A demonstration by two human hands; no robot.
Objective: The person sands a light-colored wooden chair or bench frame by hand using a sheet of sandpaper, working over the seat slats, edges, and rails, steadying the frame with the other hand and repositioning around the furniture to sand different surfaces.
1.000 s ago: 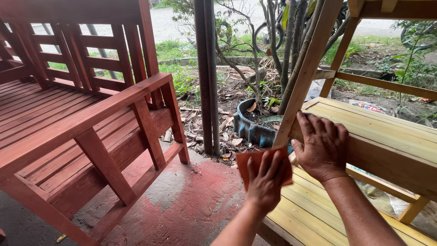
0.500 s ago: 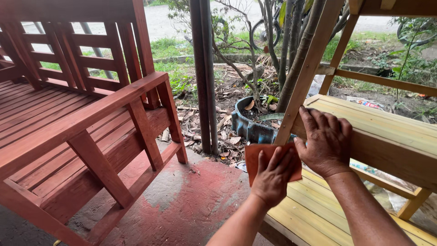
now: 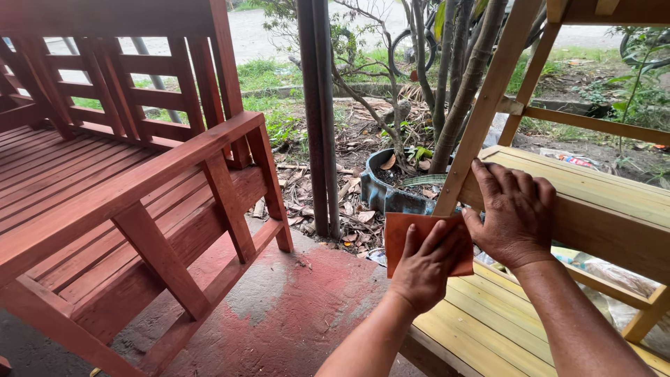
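Note:
My left hand [image 3: 427,269] presses a reddish-brown sheet of sandpaper [image 3: 401,237] flat against the slanted leg of an unpainted wooden shelf frame [image 3: 481,119]. My right hand [image 3: 509,213] lies spread, palm down, on the front edge of the frame's upper slatted shelf [image 3: 600,188], right beside the sandpaper. A lower slatted shelf [image 3: 488,328] runs under both forearms.
A red-stained slatted wooden bench [image 3: 139,188] fills the left side. A dark metal post [image 3: 317,112] stands behind the red-painted concrete floor [image 3: 293,307]. A blue pot [image 3: 387,195] with a thin tree sits past the floor's edge, among dry leaves.
The sandpaper has flattened out under my left hand and shifted slightly down the leg. My right hand has stayed on the shelf edge.

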